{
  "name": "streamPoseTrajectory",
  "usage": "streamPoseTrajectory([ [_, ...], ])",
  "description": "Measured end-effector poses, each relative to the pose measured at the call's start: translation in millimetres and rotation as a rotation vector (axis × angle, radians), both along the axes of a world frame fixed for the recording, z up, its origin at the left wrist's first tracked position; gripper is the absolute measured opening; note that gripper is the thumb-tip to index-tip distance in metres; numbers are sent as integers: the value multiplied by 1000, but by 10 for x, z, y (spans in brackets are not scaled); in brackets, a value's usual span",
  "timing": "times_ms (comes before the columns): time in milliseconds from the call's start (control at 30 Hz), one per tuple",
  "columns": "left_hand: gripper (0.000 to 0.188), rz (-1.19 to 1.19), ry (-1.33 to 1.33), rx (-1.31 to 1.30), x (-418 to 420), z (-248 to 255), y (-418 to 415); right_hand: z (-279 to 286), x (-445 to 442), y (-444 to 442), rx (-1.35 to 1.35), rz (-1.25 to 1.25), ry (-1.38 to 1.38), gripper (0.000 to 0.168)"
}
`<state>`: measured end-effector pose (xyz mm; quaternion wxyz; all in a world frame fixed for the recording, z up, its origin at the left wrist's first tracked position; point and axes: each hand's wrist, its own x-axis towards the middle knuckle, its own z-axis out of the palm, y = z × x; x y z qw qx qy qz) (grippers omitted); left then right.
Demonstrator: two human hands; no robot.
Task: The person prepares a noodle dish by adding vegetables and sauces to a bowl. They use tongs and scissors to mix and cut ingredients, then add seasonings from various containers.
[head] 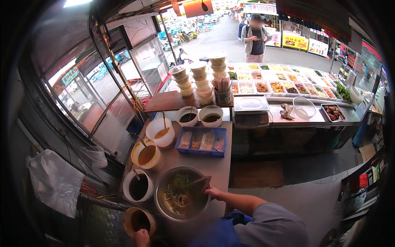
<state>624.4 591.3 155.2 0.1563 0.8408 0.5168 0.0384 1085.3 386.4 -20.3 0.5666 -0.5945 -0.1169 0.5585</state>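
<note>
A large stainless steel mixing bowl [159, 197] stands on the worktop before me, with chopped greens and pale strips of food [177, 194] inside. My right hand [213, 192] is at the bowl's right rim, closed on dark reddish-brown tongs [200, 183] that reach over the food. At the bottom of the view, my left hand [142, 237] is curled at the near rim of a brown-stained tub [129, 219] of dark sauce. Whether its fingers hold a ladle handle is hidden.
Sauce tubs [138, 186] line the worktop's left edge, several with utensils in them. A blue divided box [201, 153] of seasonings sits beyond the bowl. Behind are stacked lidded cups [200, 78], a scale [251, 103] and food trays [262, 88]. A person [256, 38] stands beyond the counter.
</note>
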Motion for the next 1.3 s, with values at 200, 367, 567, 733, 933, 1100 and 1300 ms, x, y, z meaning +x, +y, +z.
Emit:
streamPoseTrajectory([
  [200,26,231,-209,-44,175,17,206,157,38,-95,15,-19,81,51],
  [367,24,191,-216,-58,-135,81,372,198,50,-78,-27,9,43,50],
  [567,27,-127,83,106,306,378,-17,9,68,-88,-41,-52,74,44],
  [733,26,61,-154,-13,386,220,37,190,44,-98,-9,-12,59,48],
  [933,23,276,-412,-190,46,179,294,238,34,-111,-29,-50,51,41],
  [1100,24,-78,-31,110,112,280,77,174,51,-98,-6,-61,59,42],
  [1300,25,169,-282,-76,254,43,35,414,-4,-88,-29,-65,38,38],
])
